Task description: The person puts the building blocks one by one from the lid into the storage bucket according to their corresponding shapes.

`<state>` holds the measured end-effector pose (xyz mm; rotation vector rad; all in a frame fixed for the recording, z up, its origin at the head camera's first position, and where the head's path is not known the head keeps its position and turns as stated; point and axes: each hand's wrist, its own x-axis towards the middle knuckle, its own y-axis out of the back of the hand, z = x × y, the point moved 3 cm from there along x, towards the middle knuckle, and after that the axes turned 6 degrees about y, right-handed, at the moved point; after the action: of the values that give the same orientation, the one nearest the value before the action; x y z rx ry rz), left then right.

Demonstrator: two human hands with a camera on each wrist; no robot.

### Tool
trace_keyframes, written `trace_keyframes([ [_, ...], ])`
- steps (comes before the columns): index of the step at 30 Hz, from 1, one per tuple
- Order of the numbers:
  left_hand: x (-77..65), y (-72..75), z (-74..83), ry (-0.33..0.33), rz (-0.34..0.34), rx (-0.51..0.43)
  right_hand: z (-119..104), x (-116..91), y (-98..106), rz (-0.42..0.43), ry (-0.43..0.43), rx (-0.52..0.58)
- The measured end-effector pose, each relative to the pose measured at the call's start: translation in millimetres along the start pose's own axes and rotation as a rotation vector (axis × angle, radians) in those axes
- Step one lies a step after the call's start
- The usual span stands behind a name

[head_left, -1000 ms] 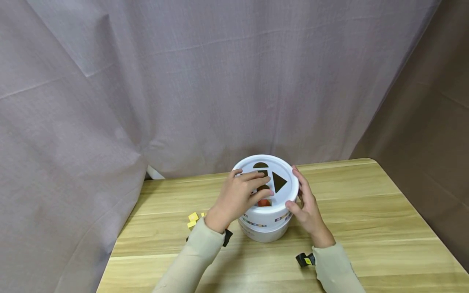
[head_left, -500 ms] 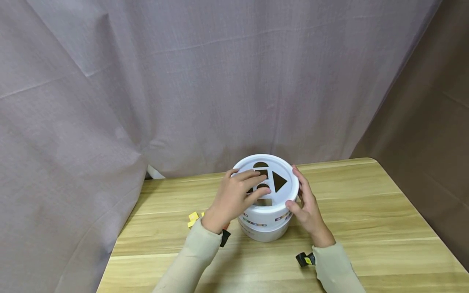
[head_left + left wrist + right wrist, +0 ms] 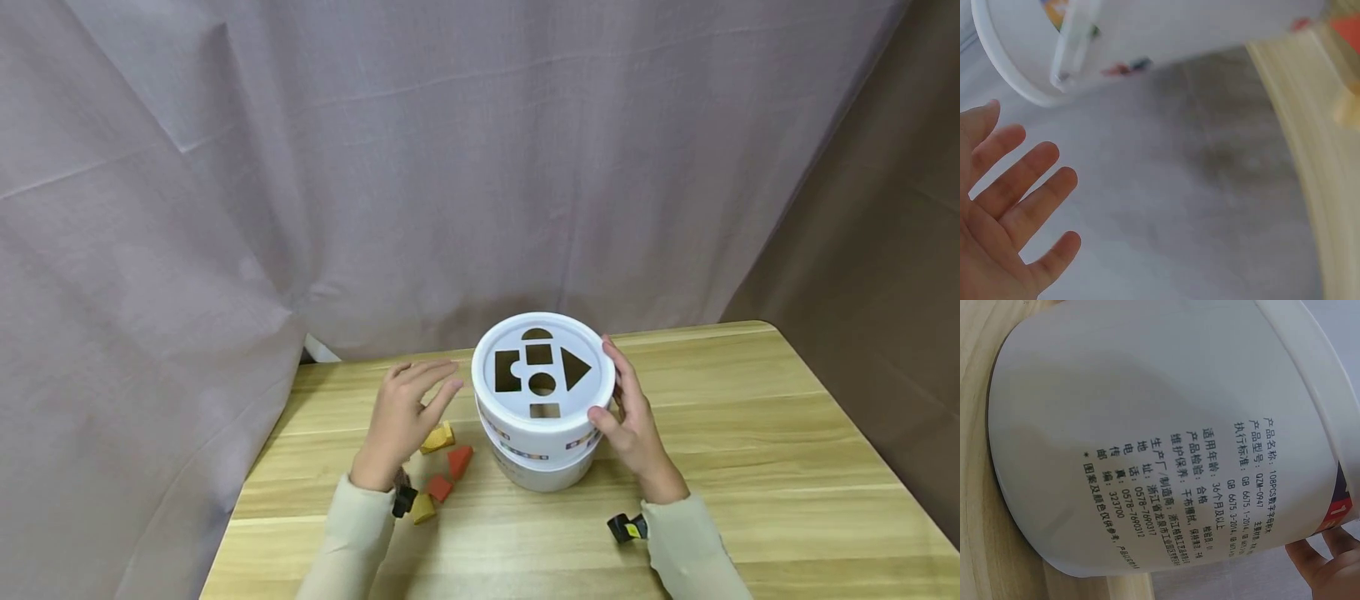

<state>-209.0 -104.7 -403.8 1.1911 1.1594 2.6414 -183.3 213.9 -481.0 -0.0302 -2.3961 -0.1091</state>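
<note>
A white toy bucket (image 3: 543, 478) stands upright on the table. Its white lid (image 3: 517, 401) has several cut-out shapes, among them a triangle, a circle and a rectangle. My right hand (image 3: 632, 425) grips the right side of the rim, thumb at the front and fingers behind; its fingertips (image 3: 1310, 565) show in the right wrist view, beside the printed wall. To the left of the bucket my left hand (image 3: 405, 408) hovers with fingers spread and nothing in them. Below that hand lie a yellow block (image 3: 438, 437), a red triangular block (image 3: 460, 461), another red block (image 3: 439, 487) and a second yellow one.
The wooden table (image 3: 750, 467) ends at a grey curtain (image 3: 480, 167) right behind the bucket. A brown curtain (image 3: 892, 250) hangs along the right side. Black camera mounts sit on both wrists.
A red block showing in the lid's front rectangular slot has dropped out of sight. My left hand has drawn back leftward off the lid, uncovering the blocks. My right hand keeps its hold.
</note>
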Motion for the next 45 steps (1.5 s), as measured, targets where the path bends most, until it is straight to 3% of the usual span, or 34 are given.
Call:
trace_keyframes([
  [6, -23.1, 9.3, -25.8, 0.086, -0.024, 0.04, -1, 0, -1, -0.003, -0.009, 0.001],
  [15, -59.3, 10.1, -50.3, 0.173, -0.047, 0.098, -2, 1, -1, 0.007, -0.006, 0.003],
  [23, -83.4, 9.5, -71.5, 0.165, -0.032, 0.185, 0, 0, -3, -0.004, -0.024, 0.006],
  [28, -98.4, 8.1, -83.4, 0.184, -0.071, 0.182, -2, 0, -5, -0.007, -0.026, 0.012],
  [38, -117.3, 7.5, -100.1, 0.324, -0.205, 0.256, 0, -1, -4, -0.007, -0.021, 0.001],
  [45, -121.5, 4.7, -102.4, 0.319, -0.227, 0.234, -2, -1, -5, -0.004, -0.013, 0.002],
])
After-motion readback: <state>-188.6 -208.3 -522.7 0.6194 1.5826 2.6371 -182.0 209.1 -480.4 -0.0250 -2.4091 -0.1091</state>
